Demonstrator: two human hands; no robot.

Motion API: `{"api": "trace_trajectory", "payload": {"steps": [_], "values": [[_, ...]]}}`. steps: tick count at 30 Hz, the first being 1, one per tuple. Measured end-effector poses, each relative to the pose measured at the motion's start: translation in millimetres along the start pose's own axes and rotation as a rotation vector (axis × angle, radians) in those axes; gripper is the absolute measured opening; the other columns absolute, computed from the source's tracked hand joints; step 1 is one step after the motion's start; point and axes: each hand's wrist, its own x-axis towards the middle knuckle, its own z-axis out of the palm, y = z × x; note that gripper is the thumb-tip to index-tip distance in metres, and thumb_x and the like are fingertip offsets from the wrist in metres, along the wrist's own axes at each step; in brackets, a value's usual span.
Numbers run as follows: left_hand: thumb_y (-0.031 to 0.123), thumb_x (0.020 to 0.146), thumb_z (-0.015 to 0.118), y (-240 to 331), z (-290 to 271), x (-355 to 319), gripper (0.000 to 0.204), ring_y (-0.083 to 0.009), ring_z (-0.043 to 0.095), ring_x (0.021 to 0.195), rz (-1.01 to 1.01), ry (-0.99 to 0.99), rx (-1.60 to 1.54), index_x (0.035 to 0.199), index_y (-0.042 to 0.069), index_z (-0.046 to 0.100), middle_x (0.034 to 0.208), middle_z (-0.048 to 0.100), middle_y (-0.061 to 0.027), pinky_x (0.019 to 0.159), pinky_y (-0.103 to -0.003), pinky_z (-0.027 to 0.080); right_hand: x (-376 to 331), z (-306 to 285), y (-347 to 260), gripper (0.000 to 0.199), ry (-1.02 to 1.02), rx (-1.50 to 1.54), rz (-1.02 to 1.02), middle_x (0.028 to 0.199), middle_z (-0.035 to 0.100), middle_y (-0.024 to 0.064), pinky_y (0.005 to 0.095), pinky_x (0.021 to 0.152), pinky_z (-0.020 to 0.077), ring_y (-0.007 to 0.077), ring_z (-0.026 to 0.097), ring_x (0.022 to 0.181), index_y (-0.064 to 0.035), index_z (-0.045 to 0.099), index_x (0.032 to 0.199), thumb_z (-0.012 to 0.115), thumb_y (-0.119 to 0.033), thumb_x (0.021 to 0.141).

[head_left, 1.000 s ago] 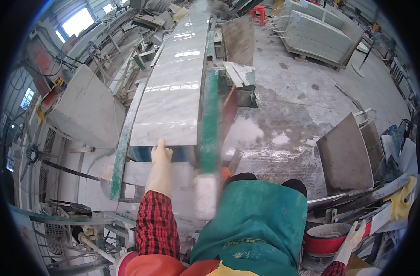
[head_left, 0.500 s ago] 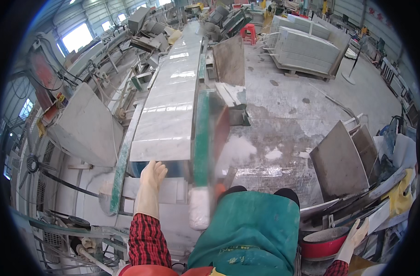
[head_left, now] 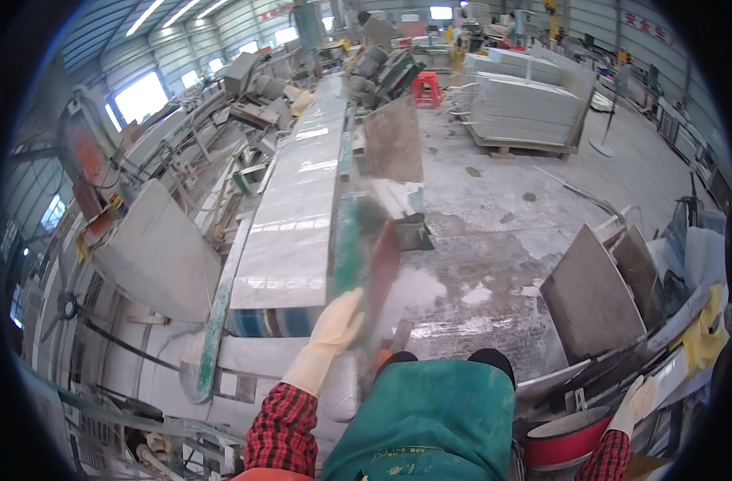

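Note:
My left hand (head_left: pixel 338 322), in a cream glove, reaches over the near end of the green rail (head_left: pixel 347 252). Its fingers are stretched out and nothing shows in them; I cannot tell whether they touch the rail. Just left of it lies a row of glossy pale stone slabs (head_left: pixel 289 232) on a conveyor with a blue front end (head_left: pixel 252 322). Low on the right, my right hand (head_left: pixel 637 403), gloved alike, has its fingers extended beside the edge of a white flat piece (head_left: pixel 671 377). No grip on that piece is visible.
A red round tub (head_left: pixel 570 441) stands beside my right forearm, with a yellow cloth (head_left: pixel 705 329) beyond. Brown panels (head_left: pixel 594 297) lean at the right. Stacked slabs (head_left: pixel 522 108) and a red stool (head_left: pixel 426 90) are farther off. A large pale slab (head_left: pixel 157 248) leans at the left.
My left hand has moved right, from the conveyor's front end to the green rail. My right hand stays by the white piece. The view has tilted up slightly.

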Motion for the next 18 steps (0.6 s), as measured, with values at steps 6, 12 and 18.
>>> {"api": "trace_trajectory", "payload": {"steps": [6,12,18], "values": [[0.013,0.088,0.063,6,33,8,0.053,-0.0457,0.047,0.128,-0.049,-0.008,0.181,0.137,0.0,0.05,0.134,0.054,-0.028,0.111,-0.049,0.037,-6,-63,-27,0.036,0.001,0.238,0.098,0.115,0.066,0.0183,0.0484,0.094,0.0484,0.0381,0.061,0.111,-0.0096,0.064,0.119,0.05,-0.036,0.098],[0.004,0.086,0.063,6,36,10,0.053,-0.0492,0.05,0.125,-0.029,0.003,0.134,0.137,-0.001,0.052,0.131,0.056,-0.031,0.109,-0.051,0.039,6,-68,-33,0.031,0.004,0.071,0.252,0.106,0.067,0.0183,0.0505,0.083,0.053,0.0398,0.065,0.098,-0.0117,0.067,0.11,0.053,-0.037,0.097],[0.003,0.086,0.063,4,37,10,0.052,-0.0492,0.049,0.126,-0.002,-0.005,0.136,0.136,-0.001,0.052,0.131,0.056,-0.0306,0.111,-0.051,0.037,6,-54,-23,0.033,0.056,0.086,0.257,0.103,0.066,0.0198,0.0506,0.082,0.053,0.0408,0.065,0.096,-0.0116,0.064,0.116,0.054,-0.036,0.097]]}}
